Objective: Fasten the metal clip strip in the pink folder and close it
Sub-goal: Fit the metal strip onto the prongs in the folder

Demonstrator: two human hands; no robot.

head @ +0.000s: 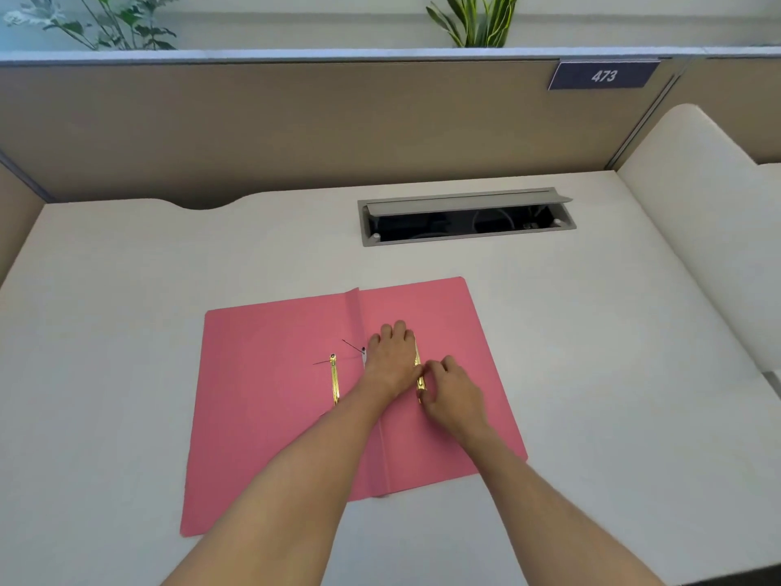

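Clip strip (418, 370) seemingly parallel to spine

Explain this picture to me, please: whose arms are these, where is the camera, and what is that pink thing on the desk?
No machine here: a person works with two bare hands, and the one picture comes from a camera on their head, looking forward and down. On the white desk a pink folder lies open. One gold metal strip lies loose on the folder's left half. The left hand presses flat near the fold, while the right hand fingers a second gold strip on the right half; how firmly it grips is unclear. Behind sit an open cable hatch and a partition sign reading 473.
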